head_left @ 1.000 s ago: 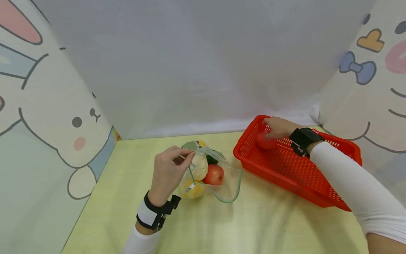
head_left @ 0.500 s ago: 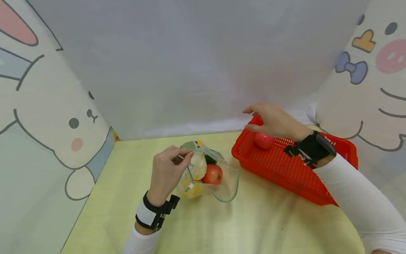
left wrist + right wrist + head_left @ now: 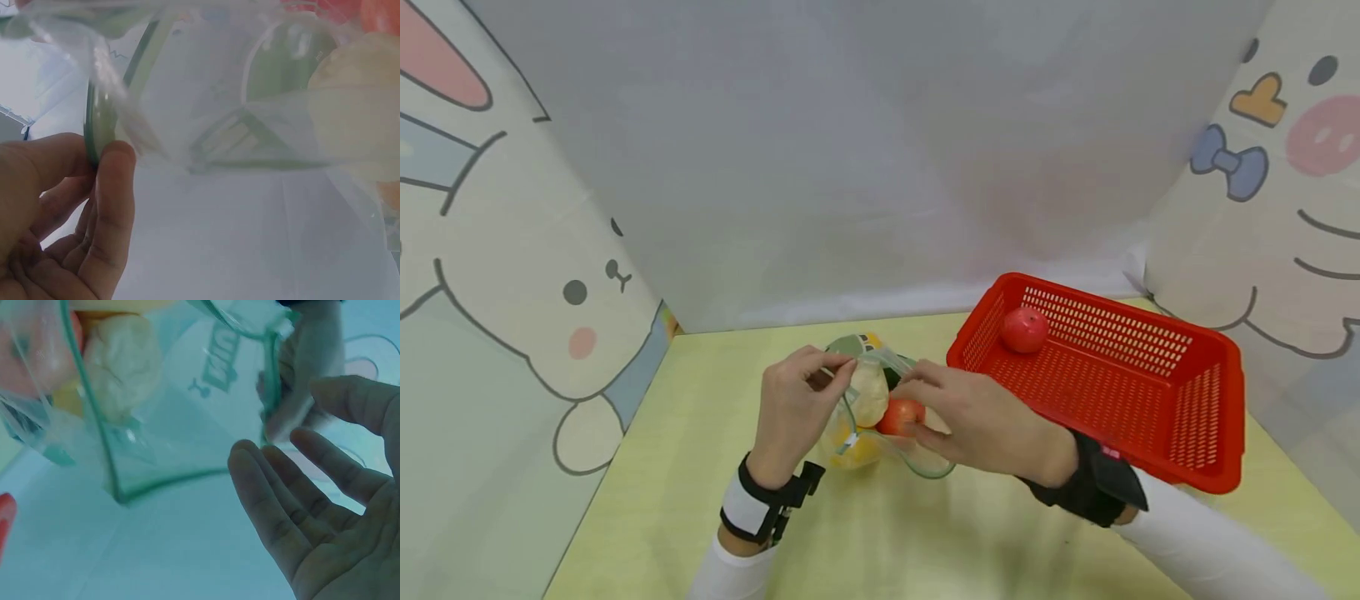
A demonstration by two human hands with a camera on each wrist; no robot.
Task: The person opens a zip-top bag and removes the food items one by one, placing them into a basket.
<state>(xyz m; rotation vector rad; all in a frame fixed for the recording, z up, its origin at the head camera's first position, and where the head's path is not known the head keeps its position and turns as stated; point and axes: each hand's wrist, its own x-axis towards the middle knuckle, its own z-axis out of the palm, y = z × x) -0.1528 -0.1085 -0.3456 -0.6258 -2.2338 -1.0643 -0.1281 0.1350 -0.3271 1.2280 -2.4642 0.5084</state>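
Plastic, thin and see-through, forms the green-edged bag [image 3: 181, 428] on the pale yellow table [image 3: 880, 546]. The left hand [image 3: 793, 408] pinches its edge between thumb and finger; the right hand [image 3: 988, 421], fingers parted, is at the bag's mouth (I can't tell whether it touches the film). Inside the bag sit a smooth red apple [image 3: 901, 416], a knobbly cream lump [image 3: 870, 396] and a yellow piece [image 3: 859, 452]. Green print [image 3: 220, 355] marks its wall, too blurred to read. Right of the bag stands a red slotted basket [image 3: 1097, 400], a glossy round fruit [image 3: 1024, 330] at its nearer end.
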